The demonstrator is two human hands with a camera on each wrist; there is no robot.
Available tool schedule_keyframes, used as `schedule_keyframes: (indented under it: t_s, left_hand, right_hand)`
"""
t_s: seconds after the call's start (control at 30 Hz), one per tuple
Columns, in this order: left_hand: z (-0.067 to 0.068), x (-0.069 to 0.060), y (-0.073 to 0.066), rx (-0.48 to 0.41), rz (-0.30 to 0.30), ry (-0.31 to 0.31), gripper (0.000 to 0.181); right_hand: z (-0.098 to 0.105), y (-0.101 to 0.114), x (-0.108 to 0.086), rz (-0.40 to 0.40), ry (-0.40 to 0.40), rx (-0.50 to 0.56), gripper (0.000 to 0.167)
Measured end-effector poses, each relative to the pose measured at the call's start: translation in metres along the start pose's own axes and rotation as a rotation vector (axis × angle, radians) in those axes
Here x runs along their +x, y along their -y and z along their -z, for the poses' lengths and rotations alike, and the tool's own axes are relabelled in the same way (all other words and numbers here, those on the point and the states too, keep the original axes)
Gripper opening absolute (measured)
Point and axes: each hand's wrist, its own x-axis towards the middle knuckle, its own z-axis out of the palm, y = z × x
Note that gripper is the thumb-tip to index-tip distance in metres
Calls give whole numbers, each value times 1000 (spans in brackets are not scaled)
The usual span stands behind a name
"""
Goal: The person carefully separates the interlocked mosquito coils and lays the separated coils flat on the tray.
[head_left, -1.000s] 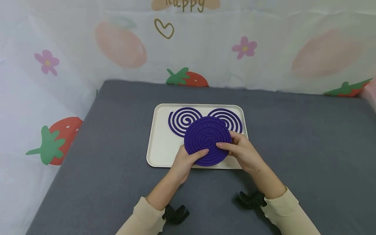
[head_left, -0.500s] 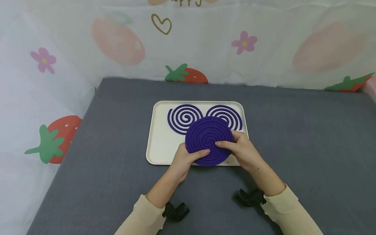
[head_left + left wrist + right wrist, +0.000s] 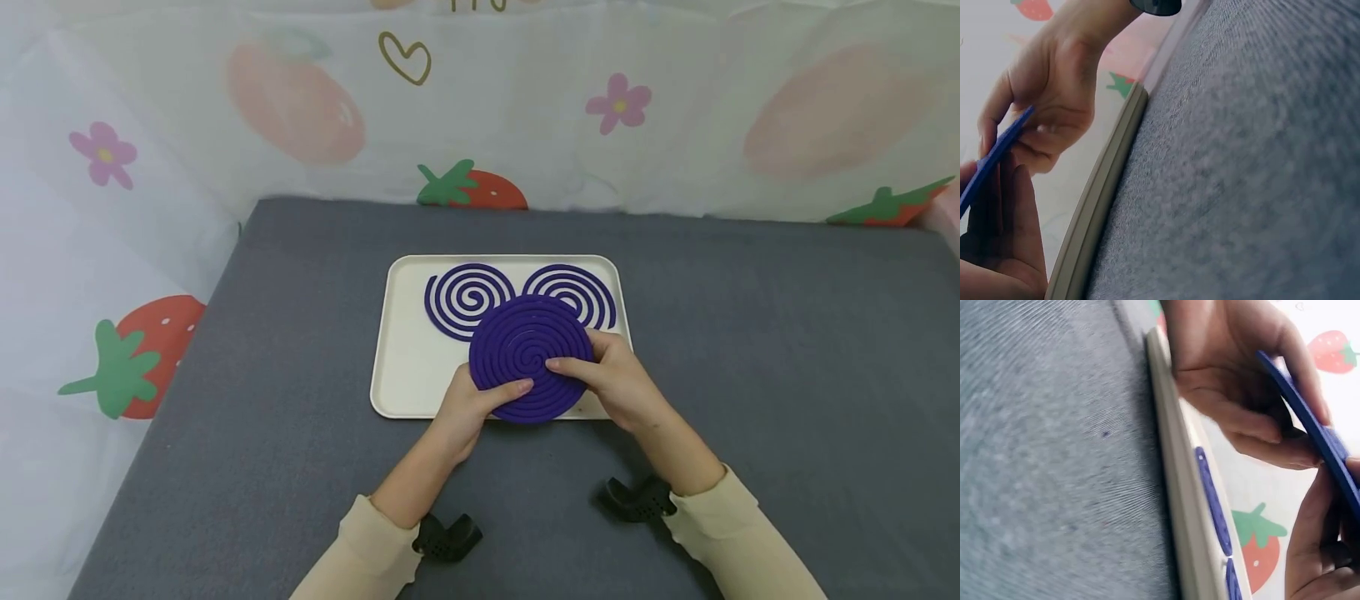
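Observation:
Both hands hold a purple, tightly wound spiral disc [image 3: 528,337] tilted above the front of a cream tray [image 3: 412,383]. At its lower left edge, the left hand [image 3: 467,412] pinches it, thumb on the face and fingers behind. The right hand [image 3: 621,383] grips the right edge the same way, its thumb close to the centre. Edge-on, the thin disc [image 3: 999,150] shows between thumbs and fingers in the left wrist view. Behind it on the tray lie a loosely wound purple spiral [image 3: 472,297] and a second one [image 3: 558,267], partly hidden by the disc.
A grey cloth [image 3: 300,333] covers the table under the tray. Behind and to the left hangs a white curtain [image 3: 510,92] printed with fruit and flowers. Black wrist devices [image 3: 448,537] sit at both cuffs.
The head view has tipped slightly, so the tray and curtain appear higher. Both hands keep the same hold on the disc, which has barely moved.

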Motion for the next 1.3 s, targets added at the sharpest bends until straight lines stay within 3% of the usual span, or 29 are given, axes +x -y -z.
schedule_keyframes:
  t_s: [0.13, 0.4, 0.73, 1.3]
  left_hand:
    - [-2, 0, 1, -20, 3, -31, 53]
    - [-3, 0, 1, -8, -11, -87, 46]
    - [-1, 2, 3, -5, 2, -108, 47]
    - [1, 4, 4, 23, -6, -118, 44]
  right_hand:
    - [-1, -3, 0, 48, 8, -47, 39]
    - [-3, -5, 1, 46, 8, -87, 42]
    - [-6, -8, 2, 42, -23, -95, 39]
    - [0, -11, 2, 25, 41, -99, 38]
